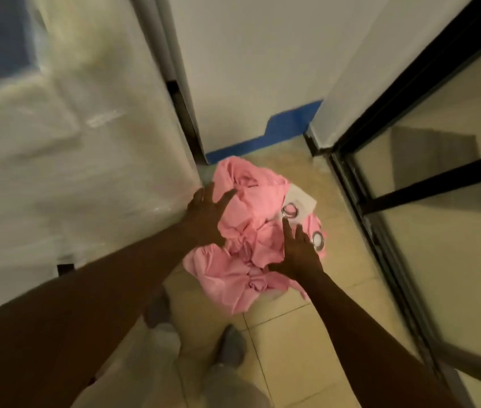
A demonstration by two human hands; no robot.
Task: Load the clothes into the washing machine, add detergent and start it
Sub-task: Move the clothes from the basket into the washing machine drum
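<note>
Nearest to me are my grey shoes and pale trouser legs, standing on the beige tiled floor. Both my bare forearms reach down and forward from there. My right hand is spread flat with straight fingers over the right side of the pink cloth, the forefinger pointing at a metal eyelet. My left hand is likewise open, fingers splayed, over the upper left edge of the pile. The picture is too blurred to tell whether either palm presses the fabric or hangs just above it, and neither hand grips anything. The pink cloth lies crumpled in a heap on the floor, just beside the corner of the white appliance on my left, which is wrapped in clear film. A second eyelet shows by my right fingers, and a patch of white lining peeks out near the first. Beyond the heap a blue strip runs along the foot of the white wall. To the right stands a glass door with a black frame.
</note>
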